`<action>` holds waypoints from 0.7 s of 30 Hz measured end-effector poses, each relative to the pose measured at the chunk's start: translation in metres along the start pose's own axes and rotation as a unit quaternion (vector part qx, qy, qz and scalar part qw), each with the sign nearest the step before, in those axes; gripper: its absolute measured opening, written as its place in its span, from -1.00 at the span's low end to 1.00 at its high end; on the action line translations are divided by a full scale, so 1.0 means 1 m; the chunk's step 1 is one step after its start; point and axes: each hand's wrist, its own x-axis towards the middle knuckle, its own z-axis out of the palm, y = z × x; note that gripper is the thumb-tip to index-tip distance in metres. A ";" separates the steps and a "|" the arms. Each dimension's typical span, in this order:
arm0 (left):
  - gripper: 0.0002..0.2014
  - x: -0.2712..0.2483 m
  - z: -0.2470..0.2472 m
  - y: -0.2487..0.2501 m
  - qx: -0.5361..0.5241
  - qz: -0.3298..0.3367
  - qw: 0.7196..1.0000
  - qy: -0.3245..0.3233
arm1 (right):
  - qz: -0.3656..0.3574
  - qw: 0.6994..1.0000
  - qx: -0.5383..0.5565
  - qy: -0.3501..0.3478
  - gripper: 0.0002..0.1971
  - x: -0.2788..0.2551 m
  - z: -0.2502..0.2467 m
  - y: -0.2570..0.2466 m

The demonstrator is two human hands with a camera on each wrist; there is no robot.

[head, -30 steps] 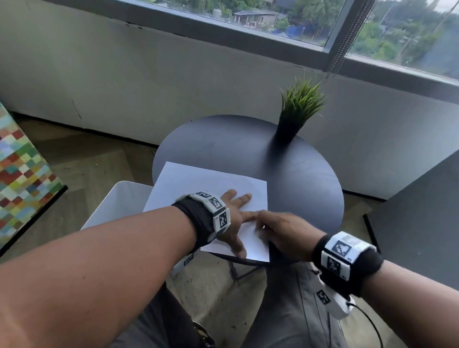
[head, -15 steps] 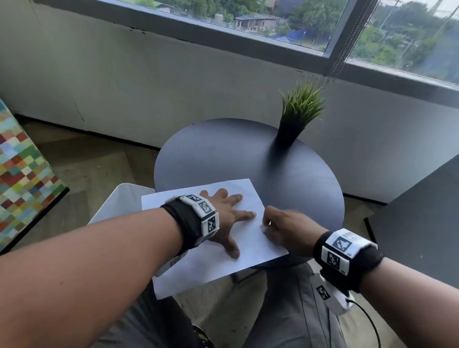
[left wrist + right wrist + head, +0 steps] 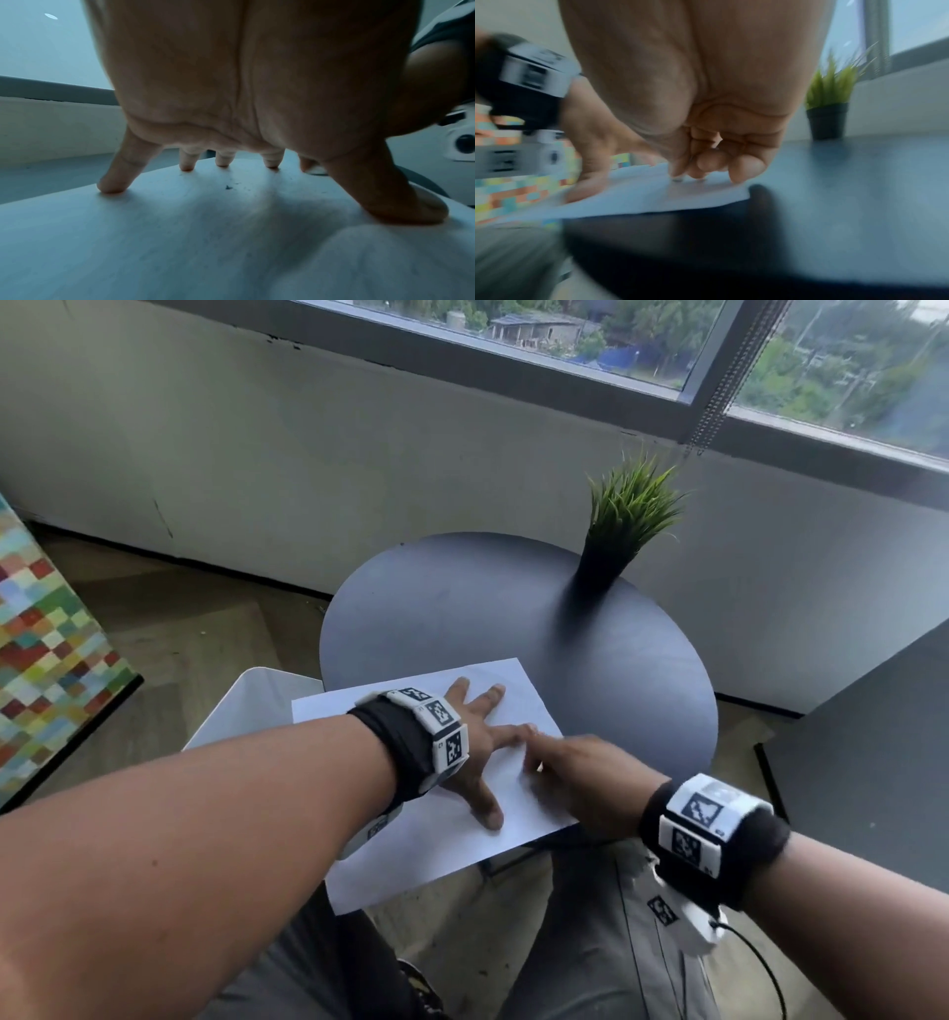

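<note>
A white sheet of paper [image 3: 441, 855] lies on the near side of a round dark table [image 3: 462, 608], with its near left corner hanging off the edge over my lap. My left hand [image 3: 493, 762] is spread flat on the sheet, fingertips [image 3: 110, 186] and thumb pressing down on the paper [image 3: 205, 243]. My right hand [image 3: 544, 755] sits at the sheet's right side, close to my left index finger. In the right wrist view, blurred by motion, its fingers [image 3: 741, 170] are curled with the tips touching the paper [image 3: 654, 194]. It grips nothing.
A small potted grass plant [image 3: 626, 521] stands at the table's far right edge, also in the right wrist view [image 3: 829, 113]. A white bin or seat [image 3: 246, 706] stands left of the table, a colourful mosaic panel [image 3: 41, 670] lies farther left, and another dark tabletop [image 3: 873, 737] is at right.
The sheet has turned and slid toward me under my left hand, so it now overhangs the table edge. My right hand has moved left, up to my left index finger.
</note>
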 end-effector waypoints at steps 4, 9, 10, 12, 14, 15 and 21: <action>0.21 0.001 0.002 0.002 -0.005 -0.010 1.000 -0.002 | 0.083 0.995 -0.002 0.047 -0.82 0.009 0.001 0.008; 0.21 0.004 0.006 0.001 -0.023 -0.011 1.000 0.008 | 0.002 1.000 0.012 -0.016 -0.79 0.008 0.006 -0.018; 0.21 0.005 0.008 0.003 -0.027 -0.015 0.999 0.015 | 0.037 0.999 0.021 0.002 -0.81 0.013 -0.001 -0.007; 0.22 0.008 0.012 0.006 -0.028 -0.029 0.999 0.027 | 0.112 0.992 0.029 0.041 -0.85 0.018 -0.011 0.010; 0.22 0.008 0.014 0.007 -0.028 -0.034 0.998 0.036 | 0.123 0.991 0.006 0.049 -0.84 0.017 -0.009 0.006; 0.21 0.008 0.013 0.008 -0.031 -0.034 0.998 0.039 | 0.094 0.995 -0.011 0.034 -0.84 0.015 -0.007 -0.003; 0.21 0.002 0.014 0.011 -0.012 -0.044 0.998 0.047 | 0.033 0.999 0.031 -0.009 -0.82 0.002 -0.007 -0.009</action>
